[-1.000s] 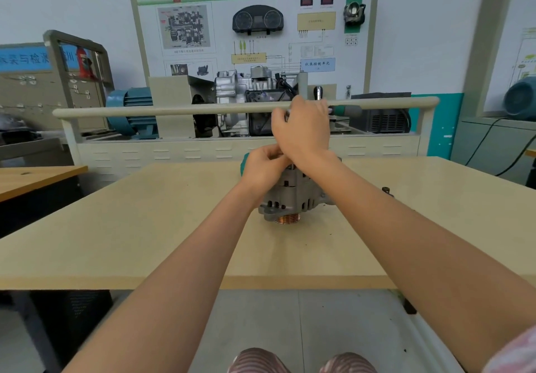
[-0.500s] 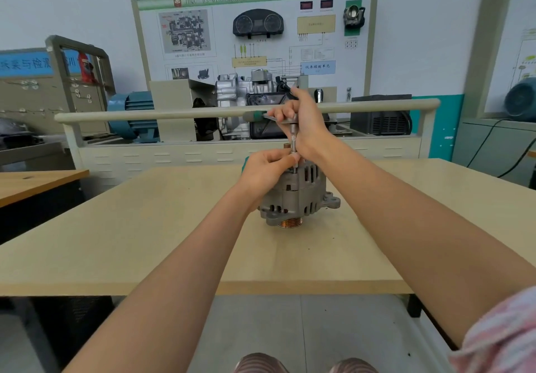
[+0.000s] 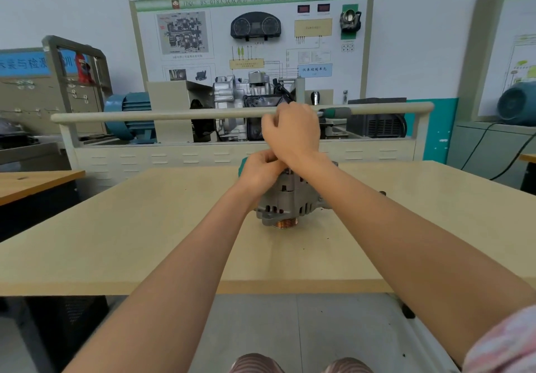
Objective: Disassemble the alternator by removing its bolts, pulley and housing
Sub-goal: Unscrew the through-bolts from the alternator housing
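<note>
The grey alternator (image 3: 290,204) stands on the beige table (image 3: 145,227) with its copper-coloured pulley (image 3: 285,223) facing down. My left hand (image 3: 259,175) is curled on the alternator's top left. My right hand (image 3: 291,133) is just above it, gripping a ratchet wrench whose grey-green handle (image 3: 336,111) sticks out to the right. The wrench's shaft and the alternator's top are hidden behind my hands.
A small dark part (image 3: 383,193) lies on the table right of the alternator. Something teal (image 3: 242,166) peeks out behind my left hand. A railed training bench (image 3: 232,113) with a gearbox stands beyond the table's far edge. Another desk (image 3: 34,181) is at the left.
The wrench handle has swung round from pointing left to pointing right, and my right hand has turned over with it. My left hand and the alternator have stayed where they were.
</note>
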`<move>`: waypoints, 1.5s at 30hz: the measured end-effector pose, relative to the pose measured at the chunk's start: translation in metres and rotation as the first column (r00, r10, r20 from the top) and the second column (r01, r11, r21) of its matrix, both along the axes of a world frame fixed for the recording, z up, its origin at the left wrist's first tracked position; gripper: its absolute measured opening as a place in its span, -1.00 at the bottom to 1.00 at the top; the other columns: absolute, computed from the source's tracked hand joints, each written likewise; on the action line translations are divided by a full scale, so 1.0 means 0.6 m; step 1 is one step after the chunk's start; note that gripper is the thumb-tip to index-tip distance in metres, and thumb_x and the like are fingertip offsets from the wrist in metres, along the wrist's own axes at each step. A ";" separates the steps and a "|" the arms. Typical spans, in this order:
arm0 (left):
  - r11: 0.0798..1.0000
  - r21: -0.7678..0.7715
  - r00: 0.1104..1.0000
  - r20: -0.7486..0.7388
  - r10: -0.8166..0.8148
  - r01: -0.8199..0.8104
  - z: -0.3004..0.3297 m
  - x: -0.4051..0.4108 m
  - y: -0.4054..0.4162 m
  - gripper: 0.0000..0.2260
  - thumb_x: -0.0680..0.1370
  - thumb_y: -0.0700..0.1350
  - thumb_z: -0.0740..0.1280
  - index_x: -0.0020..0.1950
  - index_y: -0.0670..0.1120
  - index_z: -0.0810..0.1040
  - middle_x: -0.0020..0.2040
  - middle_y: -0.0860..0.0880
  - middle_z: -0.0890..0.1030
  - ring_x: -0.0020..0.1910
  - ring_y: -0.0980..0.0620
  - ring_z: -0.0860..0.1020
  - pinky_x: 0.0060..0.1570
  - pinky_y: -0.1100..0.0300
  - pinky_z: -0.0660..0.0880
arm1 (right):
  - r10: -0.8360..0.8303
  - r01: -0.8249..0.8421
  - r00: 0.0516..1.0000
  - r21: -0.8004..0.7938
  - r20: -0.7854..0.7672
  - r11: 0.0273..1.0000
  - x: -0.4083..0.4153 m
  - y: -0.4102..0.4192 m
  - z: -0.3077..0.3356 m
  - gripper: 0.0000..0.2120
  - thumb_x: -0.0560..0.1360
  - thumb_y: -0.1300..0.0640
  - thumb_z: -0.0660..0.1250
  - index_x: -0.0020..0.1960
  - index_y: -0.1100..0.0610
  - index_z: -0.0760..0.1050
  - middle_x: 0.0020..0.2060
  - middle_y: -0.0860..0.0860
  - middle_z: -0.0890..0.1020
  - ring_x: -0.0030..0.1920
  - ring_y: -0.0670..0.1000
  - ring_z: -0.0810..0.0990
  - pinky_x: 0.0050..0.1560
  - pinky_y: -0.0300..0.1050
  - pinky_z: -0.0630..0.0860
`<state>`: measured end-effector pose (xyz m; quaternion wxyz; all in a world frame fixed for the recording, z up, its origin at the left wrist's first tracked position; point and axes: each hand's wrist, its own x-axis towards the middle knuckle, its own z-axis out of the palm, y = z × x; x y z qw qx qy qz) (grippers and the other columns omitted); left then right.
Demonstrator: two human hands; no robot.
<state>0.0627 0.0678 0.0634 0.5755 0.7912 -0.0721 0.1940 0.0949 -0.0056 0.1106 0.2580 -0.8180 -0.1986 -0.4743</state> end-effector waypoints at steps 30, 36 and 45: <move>0.999 -0.031 0.999 -0.010 -0.033 0.032 -0.002 -0.002 -0.001 -0.86 0.55 -0.08 0.34 0.05 -0.01 0.66 -0.09 0.02 0.70 -0.03 0.06 0.63 0.01 0.16 0.50 | 0.803 -0.439 0.593 0.814 -0.056 0.381 0.008 0.006 0.030 -0.47 0.55 0.20 0.09 -0.62 0.14 0.27 -0.69 -0.05 0.34 -0.54 -0.09 0.36 -0.26 -0.23 0.41; 0.997 -0.018 0.997 -0.015 0.071 -0.072 -0.005 0.004 -0.004 -0.76 0.53 -0.28 0.27 -0.29 -0.05 0.54 -0.27 -0.09 0.62 -0.15 -0.09 0.56 -0.12 0.06 0.49 | -0.090 0.082 0.994 0.114 0.066 0.990 -0.002 0.005 -0.025 -0.77 0.50 0.10 0.15 -0.19 0.21 0.49 -0.26 0.07 0.49 -0.12 0.06 0.45 0.06 -0.09 0.34; 1.000 -0.012 0.999 0.039 -0.020 0.020 -0.004 -0.006 -0.013 -0.88 0.56 -0.09 0.31 -0.07 0.03 0.65 -0.20 0.08 0.66 -0.19 0.18 0.59 -0.23 0.30 0.45 | 0.439 -0.370 0.898 0.502 -0.023 0.782 0.006 -0.012 0.001 -0.54 0.54 0.17 0.17 -0.53 0.07 0.19 -0.61 -0.09 0.24 -0.53 -0.10 0.20 -0.40 -0.23 0.21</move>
